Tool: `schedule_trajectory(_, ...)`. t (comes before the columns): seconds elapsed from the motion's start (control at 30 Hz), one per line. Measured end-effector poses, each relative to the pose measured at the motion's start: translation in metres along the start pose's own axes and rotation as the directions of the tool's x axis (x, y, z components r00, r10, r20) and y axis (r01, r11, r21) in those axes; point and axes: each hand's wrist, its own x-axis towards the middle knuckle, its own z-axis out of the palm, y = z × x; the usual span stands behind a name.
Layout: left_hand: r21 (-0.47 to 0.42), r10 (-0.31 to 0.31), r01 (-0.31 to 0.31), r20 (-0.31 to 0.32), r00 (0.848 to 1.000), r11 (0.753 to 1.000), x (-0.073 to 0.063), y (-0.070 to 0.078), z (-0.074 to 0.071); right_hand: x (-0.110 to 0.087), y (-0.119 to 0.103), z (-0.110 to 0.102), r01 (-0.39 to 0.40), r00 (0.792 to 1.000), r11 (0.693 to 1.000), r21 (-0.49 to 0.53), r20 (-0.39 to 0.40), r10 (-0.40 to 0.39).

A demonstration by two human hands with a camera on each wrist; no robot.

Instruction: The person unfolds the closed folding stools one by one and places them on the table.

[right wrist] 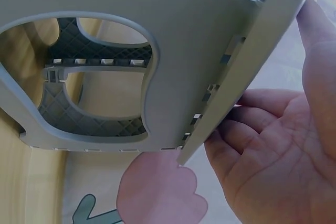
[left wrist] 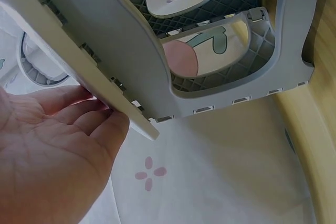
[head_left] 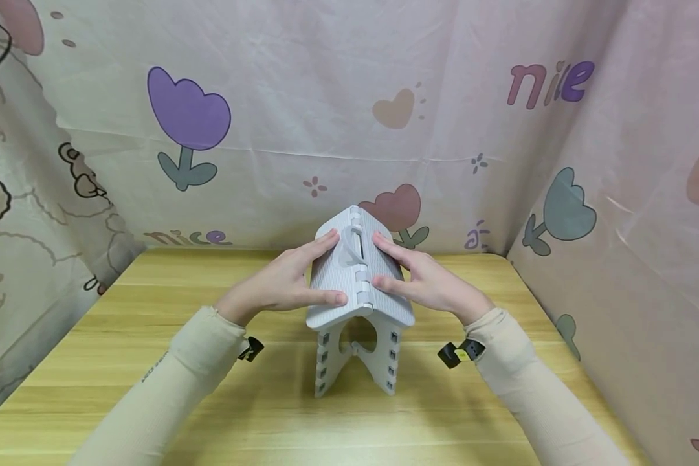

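A white plastic folding step stool (head_left: 358, 317) stands on the wooden table, half folded, its two hinged top panels sloping down from a central ridge like a roof. A carrying loop (head_left: 351, 249) sticks up near the ridge. My left hand (head_left: 288, 275) rests on the left panel, thumb and fingers spread. On the right panel lies my right hand (head_left: 422, 278), also spread. The wrist views show the fingers of the left hand (left wrist: 68, 145) and the right hand (right wrist: 262, 145) along the panels' outer edges, fingertips partly hidden. Below, the legs (head_left: 326, 362) splay apart around an oval opening.
The wooden table (head_left: 239, 401) extends around the stool. Behind it and at both sides hangs a pale curtain (head_left: 303, 84) printed with flowers and words. A dark wrist device (head_left: 252, 349) sits at the left cuff, another dark device (head_left: 460, 353) at the right.
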Motion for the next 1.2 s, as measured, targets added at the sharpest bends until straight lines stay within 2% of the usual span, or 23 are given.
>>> schedule_trajectory(0.33, 0.01, 0.009, -0.009, 0.02, 1.0, 1.0, 0.0, 0.002, 0.001, -0.006, 0.0, 0.001, 0.009, 1.0, 0.999, -0.035, 0.012, -0.009)
schedule_trajectory(0.57, 0.027, 0.004, -0.005, 0.012, 1.0, 1.0, 0.0, 0.002, 0.001, -0.006, -0.001, 0.0, 0.006, 1.0, 0.999, -0.05, 0.01, -0.005)
schedule_trajectory(0.7, 0.026, -0.01, 0.01, 0.008, 1.0, 1.0, -0.001, 0.002, 0.0, -0.007, -0.001, 0.002, -0.016, 1.0, 0.998, -0.066, 0.015, 0.017)
schedule_trajectory(0.93, 0.073, -0.06, 0.059, 0.013, 0.998, 0.996, -0.002, 0.002, -0.001, -0.004, -0.007, 0.005, -0.037, 0.999, 0.989, -0.145, 0.025, 0.041)
schedule_trajectory(1.2, 0.077, -0.072, 0.071, 0.018, 0.997, 0.995, -0.007, 0.005, -0.001, -0.007, -0.011, 0.008, -0.045, 0.999, 0.988, -0.146, 0.023, 0.049)
